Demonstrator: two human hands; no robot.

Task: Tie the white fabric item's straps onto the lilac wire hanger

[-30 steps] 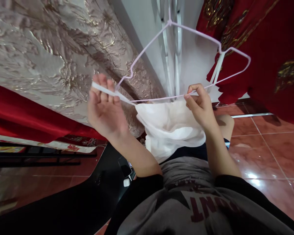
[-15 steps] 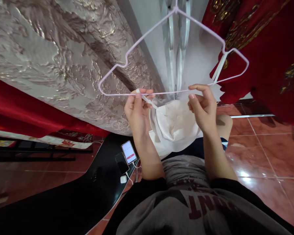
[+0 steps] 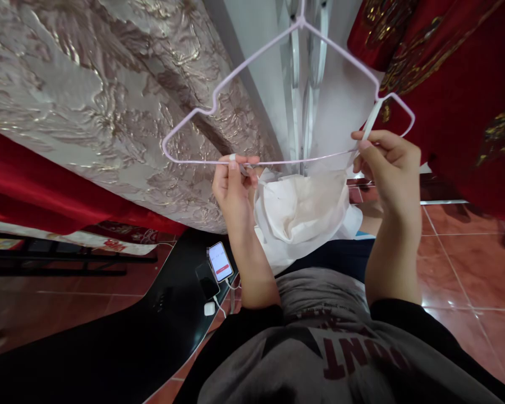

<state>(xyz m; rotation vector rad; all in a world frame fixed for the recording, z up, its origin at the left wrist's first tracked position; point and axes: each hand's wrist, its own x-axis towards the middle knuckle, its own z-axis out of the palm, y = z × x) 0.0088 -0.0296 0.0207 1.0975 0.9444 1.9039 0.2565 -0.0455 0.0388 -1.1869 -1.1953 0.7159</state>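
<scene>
A pale pink clothes hanger (image 3: 252, 58) hangs upright in front of me. My left hand (image 3: 234, 182) pinches its bottom bar, with the end of a white strap at the fingertips. On the right, another white strap (image 3: 372, 116) is looped over the hanger's notch. My right hand (image 3: 389, 163) pinches that strap low down, close to the bar. Below the bar a crumpled white garment (image 3: 305, 210) of thin cloth hangs over my lap. How the straps join the garment is partly hidden by my fingers.
Left is a shiny embossed curtain (image 3: 122, 106); right is a red cloth (image 3: 458, 112) with gold trim. Two phones, one lit (image 3: 221, 262) and one dark (image 3: 207, 281), lie with a white charger case (image 3: 209, 308) on a black bench (image 3: 122, 342). White cabinet handles (image 3: 318, 56) are behind the hanger.
My right hand has moved right and closed on the right strap near the bar. The hanger has shifted slightly left, and the garment is spread wider. My left hand keeps its pinch.
</scene>
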